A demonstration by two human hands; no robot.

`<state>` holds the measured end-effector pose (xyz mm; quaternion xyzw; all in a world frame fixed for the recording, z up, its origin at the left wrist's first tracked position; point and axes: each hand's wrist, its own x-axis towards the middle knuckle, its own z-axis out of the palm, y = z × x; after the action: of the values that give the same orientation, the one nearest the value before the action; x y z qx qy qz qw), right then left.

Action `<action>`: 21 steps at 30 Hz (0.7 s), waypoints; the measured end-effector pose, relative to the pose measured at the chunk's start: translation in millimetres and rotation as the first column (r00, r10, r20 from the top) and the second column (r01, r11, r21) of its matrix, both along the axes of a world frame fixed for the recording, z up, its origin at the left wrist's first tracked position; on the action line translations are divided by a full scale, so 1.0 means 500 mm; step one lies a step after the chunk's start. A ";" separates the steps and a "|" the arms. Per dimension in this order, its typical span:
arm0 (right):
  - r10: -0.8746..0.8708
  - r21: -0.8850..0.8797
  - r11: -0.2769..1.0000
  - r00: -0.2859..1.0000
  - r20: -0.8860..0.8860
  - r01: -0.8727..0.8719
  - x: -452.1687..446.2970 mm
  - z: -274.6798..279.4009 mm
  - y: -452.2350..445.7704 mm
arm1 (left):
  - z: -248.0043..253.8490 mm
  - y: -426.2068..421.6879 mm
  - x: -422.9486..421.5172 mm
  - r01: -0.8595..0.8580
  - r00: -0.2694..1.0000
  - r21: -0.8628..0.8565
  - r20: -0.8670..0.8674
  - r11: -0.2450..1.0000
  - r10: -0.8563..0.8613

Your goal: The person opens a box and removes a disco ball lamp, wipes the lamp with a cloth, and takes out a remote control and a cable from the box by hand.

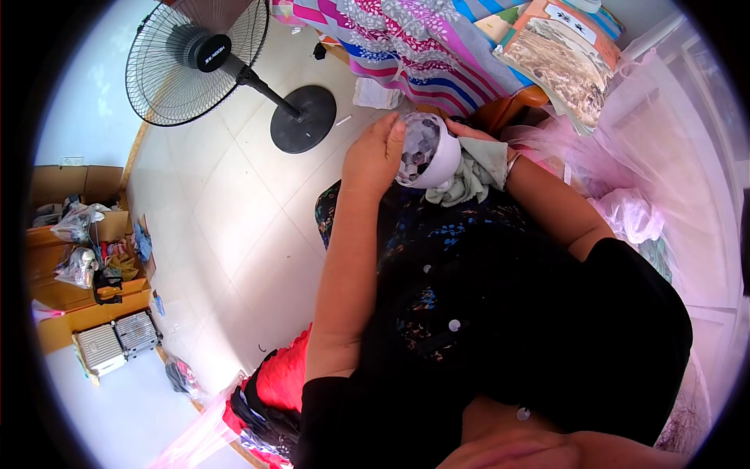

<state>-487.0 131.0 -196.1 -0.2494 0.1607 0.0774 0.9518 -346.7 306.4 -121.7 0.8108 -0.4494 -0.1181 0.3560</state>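
A disco ball lamp (422, 152), with a dark and clear faceted dome set in a white housing, is held tilted above my lap. My left hand (376, 152) grips it from the left, the thumb and fingers closed along the dome's edge. On the other side, my right hand (469, 131) is closed on a grey-green cloth (475, 173) that bunches against the white housing. Part of the right hand's fingers is hidden behind the lamp and cloth. My lap is covered by dark flowered fabric (449, 227).
A black standing fan (305, 117) stands on the tiled floor ahead left. Ahead right, a bed with patterned covers (406, 47) has a book (558, 59) near its edge. Pink netting (625, 156) hangs at the right. A wooden cabinet (86, 301) with bags is far left.
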 end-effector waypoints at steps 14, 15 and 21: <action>-0.004 -0.005 1.000 0.999 -0.040 0.004 0.002 0.002 0.001 | -0.008 0.002 -0.002 0.017 1.000 -0.029 -0.005 0.999 -0.017; -0.004 -0.005 1.000 0.999 -0.040 0.004 0.001 0.001 0.000 | -0.008 0.002 -0.002 0.015 1.000 -0.026 -0.007 1.000 -0.016; 0.013 0.007 1.000 1.000 -0.020 -0.013 0.003 -0.015 -0.006 | -0.007 0.003 -0.003 0.017 1.000 -0.013 0.003 1.000 -0.017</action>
<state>-485.7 128.0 -203.8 -0.2463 0.1682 0.0866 0.9505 -348.0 308.0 -125.2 0.8046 -0.4577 -0.1169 0.3597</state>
